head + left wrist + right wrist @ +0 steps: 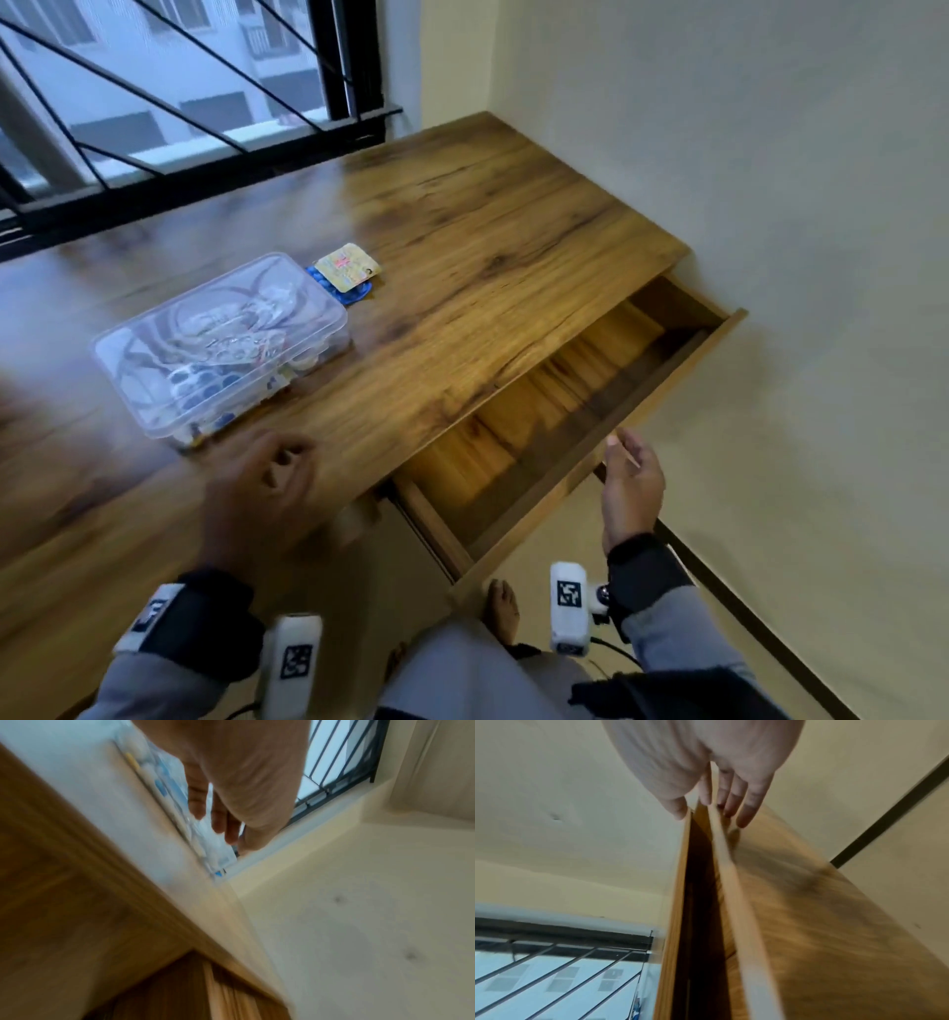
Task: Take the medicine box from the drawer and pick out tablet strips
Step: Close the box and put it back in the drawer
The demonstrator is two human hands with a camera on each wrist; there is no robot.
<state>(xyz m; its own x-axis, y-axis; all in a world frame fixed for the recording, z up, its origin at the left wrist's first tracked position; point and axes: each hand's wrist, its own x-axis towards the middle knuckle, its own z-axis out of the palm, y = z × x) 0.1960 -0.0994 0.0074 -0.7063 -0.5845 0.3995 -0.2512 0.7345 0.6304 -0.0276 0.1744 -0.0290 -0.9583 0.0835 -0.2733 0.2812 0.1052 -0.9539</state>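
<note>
The clear plastic medicine box (221, 344) stands on the wooden desk (488, 231) with its lid down and strips showing through it. Just past its far end lie a yellow tablet strip (348, 268) and, partly under that one, a blue strip (354, 294). My left hand (272, 478) hovers over the desk's near edge, close to the box, fingers loosely curled and holding nothing; it is blurred. The left wrist view shows these fingers (221, 815) near the box (167, 780). My right hand (626, 462) lies with straight fingers (746, 801) against the front panel (808, 902) of the pulled-out drawer (662, 395).
The drawer's inside looks bare wood in the head view. A cream wall runs along the right, close to the drawer's far end. A barred window (179, 103) lies behind the desk. My bare foot (506, 611) is on the floor below the drawer front.
</note>
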